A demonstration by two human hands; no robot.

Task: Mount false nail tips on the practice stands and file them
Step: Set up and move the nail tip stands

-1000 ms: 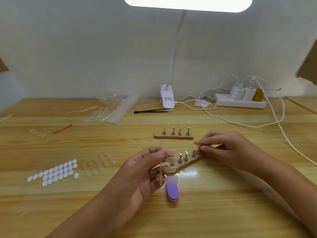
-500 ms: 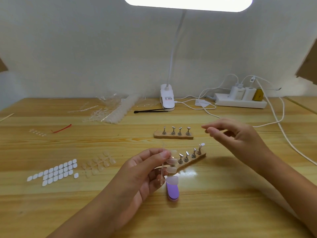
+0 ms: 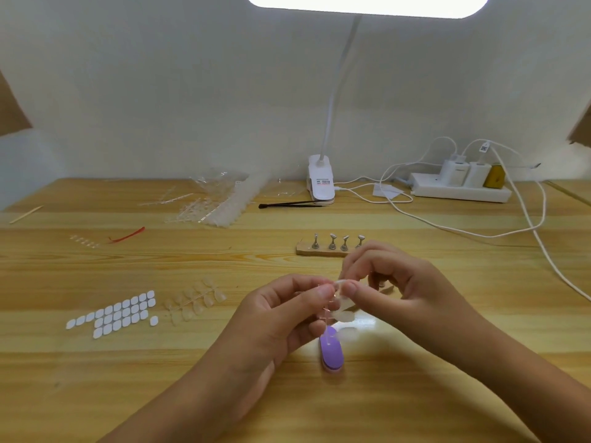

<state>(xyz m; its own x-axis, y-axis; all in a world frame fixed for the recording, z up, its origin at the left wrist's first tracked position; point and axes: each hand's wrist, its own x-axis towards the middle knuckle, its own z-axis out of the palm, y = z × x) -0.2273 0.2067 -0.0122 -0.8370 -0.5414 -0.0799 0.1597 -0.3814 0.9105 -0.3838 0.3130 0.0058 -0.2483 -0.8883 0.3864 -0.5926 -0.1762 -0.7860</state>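
Has swung the right hand [image 3: 393,282] back from the near stand [image 3: 390,288], after seating a tip there, to pinch the topmost tip [image 3: 341,287] on the sprue of nail tips [image 3: 334,311], probably snapping off the next for mounting. Grips the sprue in the left hand [image 3: 287,318], above the purple file [image 3: 332,350] (near stand mostly hidden behind fingers). Wooden table [image 3: 447,362] beyond: far stand [image 3: 332,247] bare, adhesive tabs [image 3: 112,314] left, white wall [image 3: 192,91] behind.
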